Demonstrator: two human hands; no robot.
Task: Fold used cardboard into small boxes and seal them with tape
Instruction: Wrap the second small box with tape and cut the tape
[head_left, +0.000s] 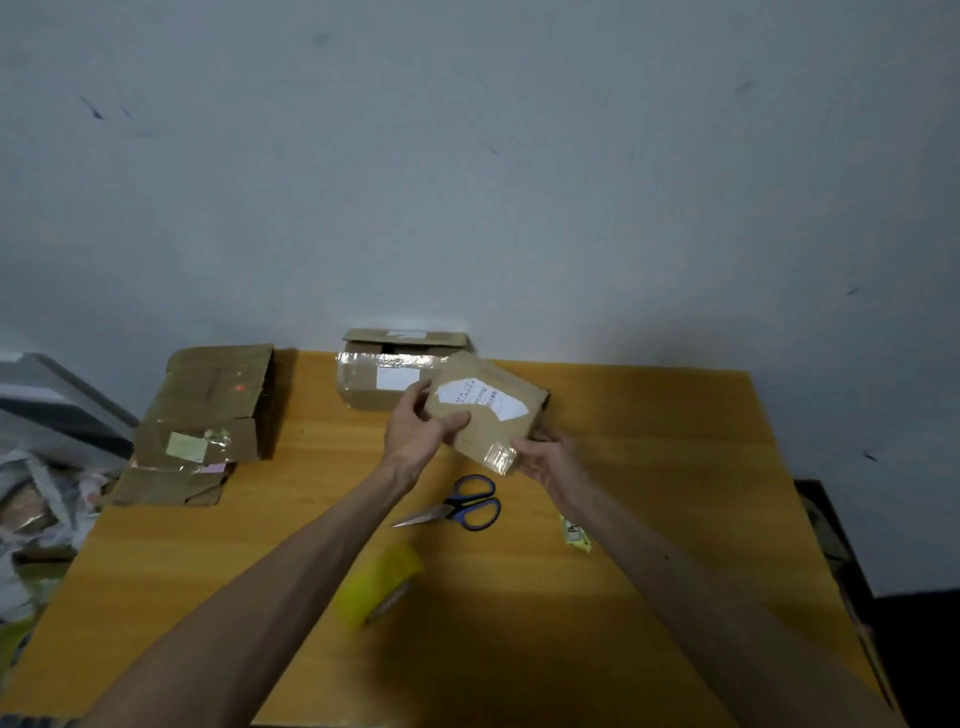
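Both hands hold a small brown cardboard box (485, 415) above the wooden table (649, 467). It bears a torn white label and clear tape on its near edge. My left hand (418, 431) grips its left side, thumb on top. My right hand (550, 460) holds its near right corner from below. A yellow tape roll (379, 582) lies on the table between my forearms. Blue-handled scissors (462, 506) lie just below the box.
A taped, partly open box (384, 374) stands at the table's back edge against the wall. Flattened used cardboard (202, 421) is stacked at the back left. A small yellow packet (576, 535) lies under my right forearm. Clutter sits off the table's left side.
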